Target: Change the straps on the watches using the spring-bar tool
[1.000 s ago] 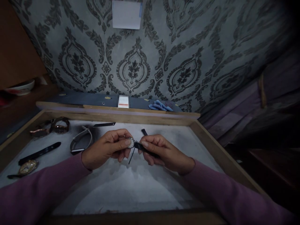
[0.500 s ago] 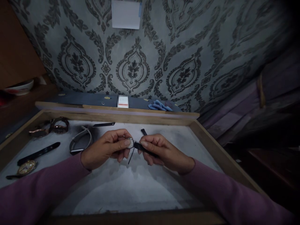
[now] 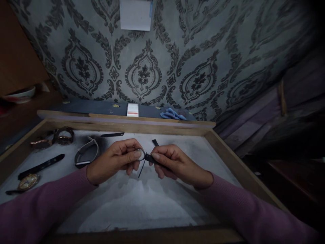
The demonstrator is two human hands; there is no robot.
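Observation:
My left hand pinches a small round watch with a pale face between thumb and fingers. My right hand is closed on a black watch strap, whose end meets the edge of the watch case. A thin dark stick-like piece slants down beneath the watch between my hands; what it joins is unclear. Behind my right fingers, a dark strap end sticks up. Both hands are over the white bottom of a wood-framed tray.
On the tray's left lie a gold-cased watch with black straps, two dark-and-rose-gold watches, a grey-strapped watch and a black blade-like strip. Beyond the rim are a small box and a blue cloth.
The watch in my left hand has tilted slightly, and the strap in my right hand has shifted a little at the case. Both hands stay nearly in place.

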